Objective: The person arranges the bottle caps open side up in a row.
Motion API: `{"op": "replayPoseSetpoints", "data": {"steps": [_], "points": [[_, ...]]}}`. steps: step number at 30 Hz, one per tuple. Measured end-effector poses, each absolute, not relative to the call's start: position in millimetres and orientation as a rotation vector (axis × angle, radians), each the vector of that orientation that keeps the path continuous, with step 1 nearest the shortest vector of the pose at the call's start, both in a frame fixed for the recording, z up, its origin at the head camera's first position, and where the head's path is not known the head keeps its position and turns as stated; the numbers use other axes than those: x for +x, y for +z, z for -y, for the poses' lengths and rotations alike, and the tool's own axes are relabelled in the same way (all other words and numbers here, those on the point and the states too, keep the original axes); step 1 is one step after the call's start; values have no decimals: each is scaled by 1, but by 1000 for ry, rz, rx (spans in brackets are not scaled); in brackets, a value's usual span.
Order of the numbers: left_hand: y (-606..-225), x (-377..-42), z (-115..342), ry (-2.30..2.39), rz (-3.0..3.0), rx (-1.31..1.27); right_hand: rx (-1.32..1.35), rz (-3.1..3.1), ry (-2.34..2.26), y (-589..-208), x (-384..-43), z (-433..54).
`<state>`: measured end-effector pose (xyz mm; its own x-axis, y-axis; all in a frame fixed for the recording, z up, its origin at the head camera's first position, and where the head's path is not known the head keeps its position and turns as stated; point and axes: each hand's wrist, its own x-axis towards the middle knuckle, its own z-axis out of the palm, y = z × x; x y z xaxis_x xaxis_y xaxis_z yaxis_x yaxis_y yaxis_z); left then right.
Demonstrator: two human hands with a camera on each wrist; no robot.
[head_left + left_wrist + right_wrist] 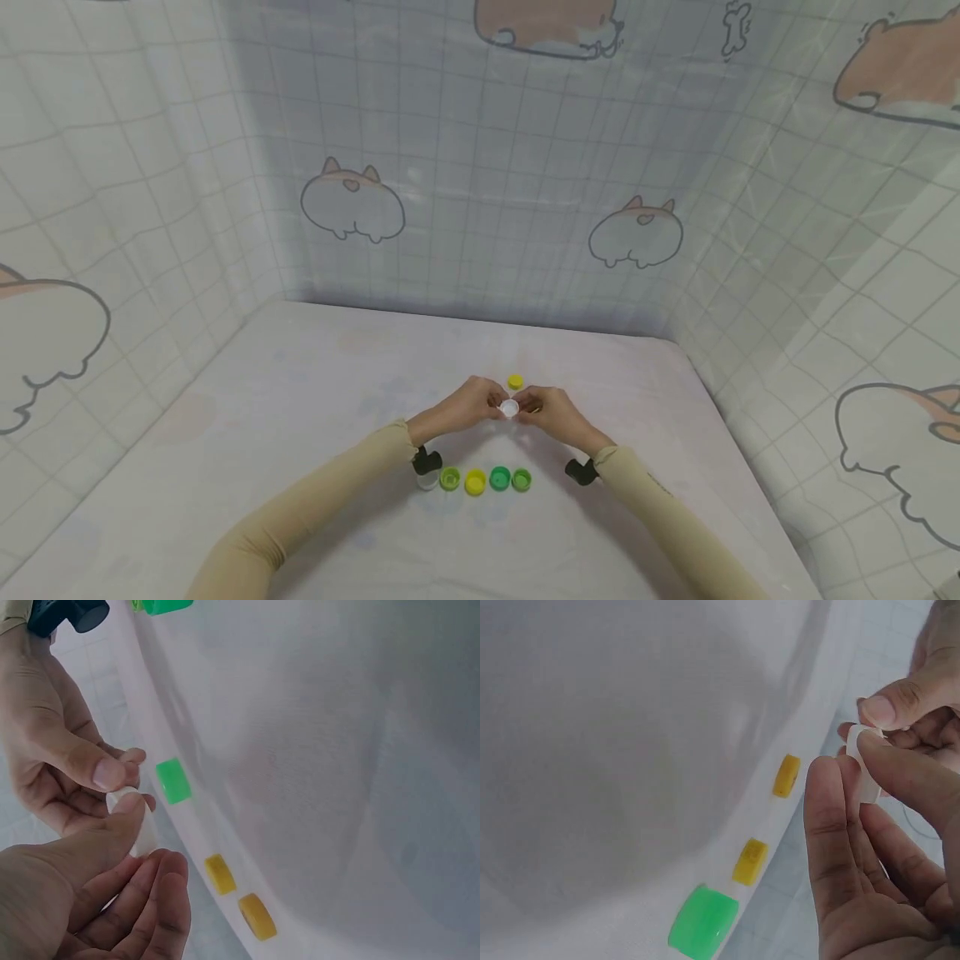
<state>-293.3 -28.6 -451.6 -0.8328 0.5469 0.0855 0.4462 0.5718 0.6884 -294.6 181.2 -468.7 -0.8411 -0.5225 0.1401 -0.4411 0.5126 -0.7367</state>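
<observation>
A white bottle cap (pixel 509 408) is held up between both hands above the cloth, its round face toward the head camera. The left hand (pixel 472 406) pinches it on one side with thumb and fingers; in the left wrist view the left thumb (pixel 97 832) lies along its rim. From the other side the right hand (pixel 552 412) also pinches the cap, its thumb against the edge in the right wrist view. Beyond the hands lies a yellow cap (pixel 515 381). The wrist views show a green cap (pixel 174 781) and another yellow cap (pixel 220 874) nearby.
A row of caps lies nearer the body: a whitish cap (pixel 427 481), a light green cap (pixel 450 478), a yellow cap (pixel 475 482), a green cap (pixel 500 477) and another light green cap (pixel 522 479). Patterned curtains (pixel 480 208) enclose the cloth-covered table (pixel 360 358).
</observation>
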Motion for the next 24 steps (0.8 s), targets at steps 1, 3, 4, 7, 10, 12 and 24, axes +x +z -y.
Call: {"op": "replayPoseSetpoints", "data": {"steps": [1, 3, 4, 7, 10, 12, 24], "points": [[-452, -294, 29, 1111, -2654, 860, -849, -2652, -1223, -469, -295, -181], [-452, -293, 28, 1108, -2644, 890, -857, -2663, -1194, -470, -295, -181], [-452, -293, 28, 1107, -2641, 899, -863, -2667, -1184, -470, -295, -181], [-452, -293, 28, 1092, -2634, 915, -892, -2690, -1148, -470, -295, -181], [-451, -293, 28, 1061, -2639, 922, -936, -2709, -1125, -470, -295, -182], [-451, -293, 28, 1047, -2638, 933, -959, -2720, -1111, -469, -295, -182], [-446, -291, 28, 977, -2660, 961, -953, -2724, -1039, -461, -289, -185]]}}
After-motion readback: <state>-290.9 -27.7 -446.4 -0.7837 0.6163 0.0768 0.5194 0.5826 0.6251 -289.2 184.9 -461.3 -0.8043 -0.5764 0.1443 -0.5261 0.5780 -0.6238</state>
